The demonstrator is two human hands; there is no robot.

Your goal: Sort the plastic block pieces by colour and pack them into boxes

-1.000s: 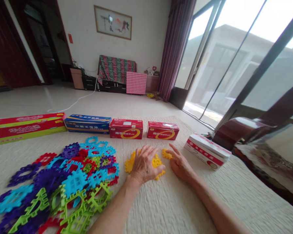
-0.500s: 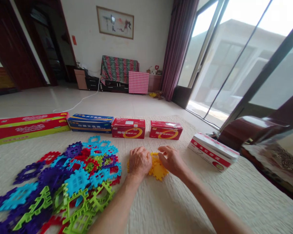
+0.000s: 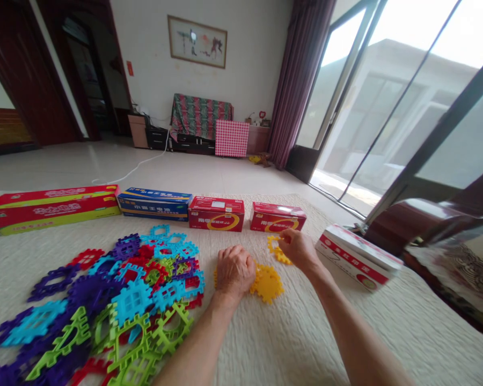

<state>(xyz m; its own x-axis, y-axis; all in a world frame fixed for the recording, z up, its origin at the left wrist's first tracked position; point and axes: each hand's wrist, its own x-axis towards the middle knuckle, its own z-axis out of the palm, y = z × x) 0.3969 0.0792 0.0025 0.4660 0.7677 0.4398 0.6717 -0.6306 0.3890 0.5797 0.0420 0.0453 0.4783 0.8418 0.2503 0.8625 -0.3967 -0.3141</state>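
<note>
Left hand (image 3: 236,271): fingers curled down over yellow pieces (image 3: 269,285), which show beside its thumb; whether it grips any, cannot tell | Right hand (image 3: 300,249): fingertips pinched closed on an openwork yellow piece (image 3: 270,245), just short of a red box (image 3: 277,217) | Left of left fingers: multicoloured heap (image 3: 132,301)

Bare mat (image 3: 261,343) between my forearms (image 3: 207,335): room to pass. Left, heaped plastic pieces (image 3: 132,302) block me. Ahead, two red boxes (image 3: 216,215), narrow gap between. White box (image 3: 358,257) close by my right hand (image 3: 300,250).
</note>
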